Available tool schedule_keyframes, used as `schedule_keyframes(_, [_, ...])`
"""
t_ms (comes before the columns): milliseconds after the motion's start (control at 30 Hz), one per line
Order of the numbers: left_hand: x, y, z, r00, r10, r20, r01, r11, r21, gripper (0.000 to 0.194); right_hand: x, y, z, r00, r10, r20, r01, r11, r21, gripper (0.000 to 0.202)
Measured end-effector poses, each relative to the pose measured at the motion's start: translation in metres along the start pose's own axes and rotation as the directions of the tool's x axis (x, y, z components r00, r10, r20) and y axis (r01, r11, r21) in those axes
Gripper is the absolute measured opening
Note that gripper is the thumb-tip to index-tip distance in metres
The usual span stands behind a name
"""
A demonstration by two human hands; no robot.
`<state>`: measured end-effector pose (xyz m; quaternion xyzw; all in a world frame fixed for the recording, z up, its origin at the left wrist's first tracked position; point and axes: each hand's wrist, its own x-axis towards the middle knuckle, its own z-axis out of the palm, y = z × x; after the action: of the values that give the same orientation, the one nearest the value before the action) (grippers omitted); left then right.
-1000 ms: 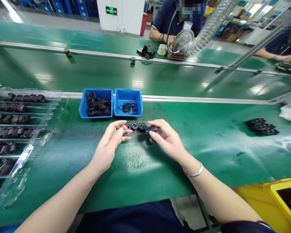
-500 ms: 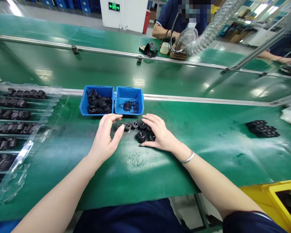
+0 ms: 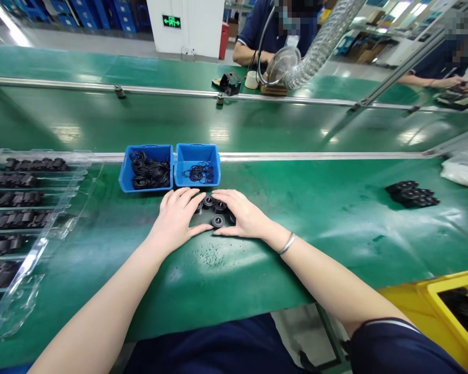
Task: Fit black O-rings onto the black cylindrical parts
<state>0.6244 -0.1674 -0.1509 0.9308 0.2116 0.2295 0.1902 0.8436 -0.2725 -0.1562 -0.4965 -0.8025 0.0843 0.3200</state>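
Several black round parts (image 3: 218, 221) with ringed tops stand in a tight cluster on the green table. From the left, my left hand (image 3: 177, 221) cups the cluster, with its fingers at the back and its thumb at the front. My right hand (image 3: 244, 214) curves round the same cluster from the right, its thumb beside the front part. Some of the parts are hidden under the fingers of both hands. Just behind the hands stand two blue bins, the left bin (image 3: 146, 190) with many black rings and the right bin (image 3: 198, 150) with fewer.
Small dark crumbs (image 3: 210, 256) lie before the hands. Clear trays (image 3: 35, 249) with black parts are at the left. A black cluster (image 3: 412, 194) sits at the right, above a yellow crate (image 3: 409, 306). A metal rail (image 3: 315, 156) runs behind. Across the table is a person (image 3: 253, 39).
My hands have come together round the black round parts, which are now bunched more tightly instead of partly in a row. The view has shifted slightly.
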Motion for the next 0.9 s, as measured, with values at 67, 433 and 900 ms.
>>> schedule_keyframes(67, [0.001,0.003,0.004,1.000,-0.010,-0.009,0.010,1.000,-0.003,0.071,0.001,0.000,0.002,1.000,-0.010,0.011,0.010,1.000,0.007,0.085])
schedule_keyframes(433, [-0.003,-0.007,0.009,0.990,0.106,0.097,-0.112,0.993,0.049,0.052,-0.002,-0.009,-0.002,0.998,-0.009,0.060,0.007,1.000,0.020,0.063])
schedule_keyframes(900, [-0.036,-0.004,-0.030,0.993,0.102,0.051,-0.106,0.990,0.093,0.054,-0.013,-0.028,-0.005,0.997,0.054,-0.054,-0.052,0.998,0.039,0.073])
